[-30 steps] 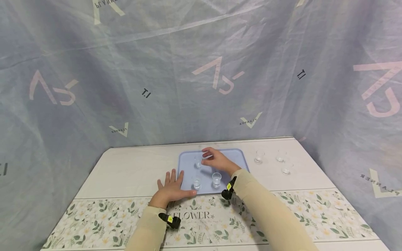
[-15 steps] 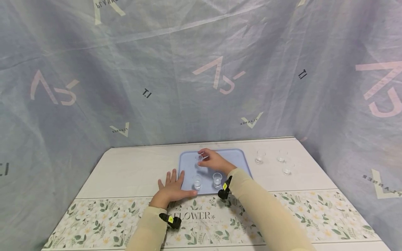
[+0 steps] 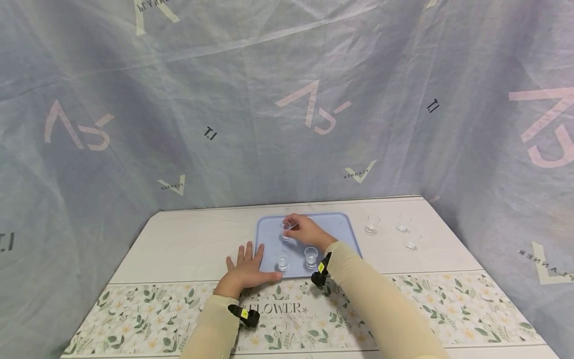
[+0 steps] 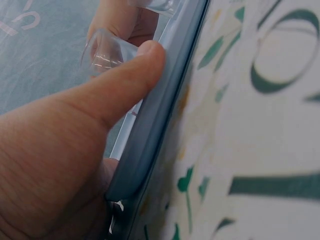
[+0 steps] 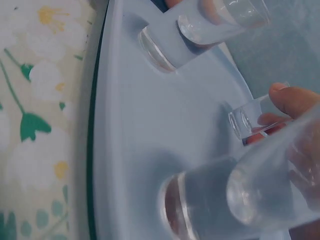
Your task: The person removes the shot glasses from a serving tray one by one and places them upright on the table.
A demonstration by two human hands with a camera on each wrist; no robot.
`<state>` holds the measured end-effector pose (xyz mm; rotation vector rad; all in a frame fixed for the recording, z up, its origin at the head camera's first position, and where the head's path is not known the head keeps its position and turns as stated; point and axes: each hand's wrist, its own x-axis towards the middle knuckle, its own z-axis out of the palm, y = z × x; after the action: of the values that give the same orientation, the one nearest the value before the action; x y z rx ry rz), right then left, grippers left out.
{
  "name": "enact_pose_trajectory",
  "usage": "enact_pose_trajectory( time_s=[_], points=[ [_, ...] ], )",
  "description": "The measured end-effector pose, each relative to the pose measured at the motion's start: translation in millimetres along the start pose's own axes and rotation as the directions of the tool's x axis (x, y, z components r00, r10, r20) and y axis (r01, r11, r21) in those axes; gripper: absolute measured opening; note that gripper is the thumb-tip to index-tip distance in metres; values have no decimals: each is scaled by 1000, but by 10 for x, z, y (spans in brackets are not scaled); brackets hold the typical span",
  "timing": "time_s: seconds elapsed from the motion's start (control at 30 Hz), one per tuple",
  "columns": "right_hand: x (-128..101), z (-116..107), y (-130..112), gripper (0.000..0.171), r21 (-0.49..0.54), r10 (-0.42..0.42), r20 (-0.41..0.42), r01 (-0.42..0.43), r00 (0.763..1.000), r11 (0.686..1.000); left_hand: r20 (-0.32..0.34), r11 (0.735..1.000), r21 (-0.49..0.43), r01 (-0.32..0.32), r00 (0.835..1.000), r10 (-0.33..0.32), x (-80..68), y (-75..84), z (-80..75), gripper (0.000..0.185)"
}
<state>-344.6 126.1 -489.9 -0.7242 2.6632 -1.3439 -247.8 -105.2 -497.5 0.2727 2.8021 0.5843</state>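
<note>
Head view: right hand (image 3: 308, 231) fingers pinch a small glass (image 3: 285, 229) on the blue tray (image 3: 341, 227); left hand (image 3: 245, 269) lies flat, fingers spread, thumb on the tray's edge.

Your head camera looks forward and down from well back over the blue tray (image 3: 269, 234). Both wrist cameras sit low and close against that same tray (image 4: 150, 145) (image 5: 130, 150), sharing its near edge.

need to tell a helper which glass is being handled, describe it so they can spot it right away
Find the light blue tray in the middle of the table. Three small clear glasses stand on it; the one meant is the far glass, alone in the back row. Only it is pinched by the right hand.
</note>
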Motion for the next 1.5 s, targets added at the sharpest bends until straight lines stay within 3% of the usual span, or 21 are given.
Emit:
enact_pose_trajectory(
  time_s=[0.4,0.5,0.73,0.87,1.2,1.5],
  points=[
    [-258,-265,-6,32,57,24,-121,-18,992,998,-3,1000,10,-5,1000,5,-14,26,-22,121],
    [-329,-332,11,30,66,25,-138,-16,990,998,20,1000,21,9,1000,-9,32,-26,25,124],
    [-490,-450,71,28,62,4,-189,8,982,998,-10,1000,0,-5,1000,5,118,-152,143,129],
    [-578,-516,103,26,78,-20,-208,37,978,996,-1,1000,2,-1,1000,1,90,-126,120,127],
    [-834,-715,140,29,136,10,-264,27,964,990,5,999,-28,-21,1000,22,-35,6,-6,123],
    [-1056,-860,190,29,151,45,-295,0,954,988,11,1000,-20,-14,1000,14,12,-27,22,125]
  ],
)
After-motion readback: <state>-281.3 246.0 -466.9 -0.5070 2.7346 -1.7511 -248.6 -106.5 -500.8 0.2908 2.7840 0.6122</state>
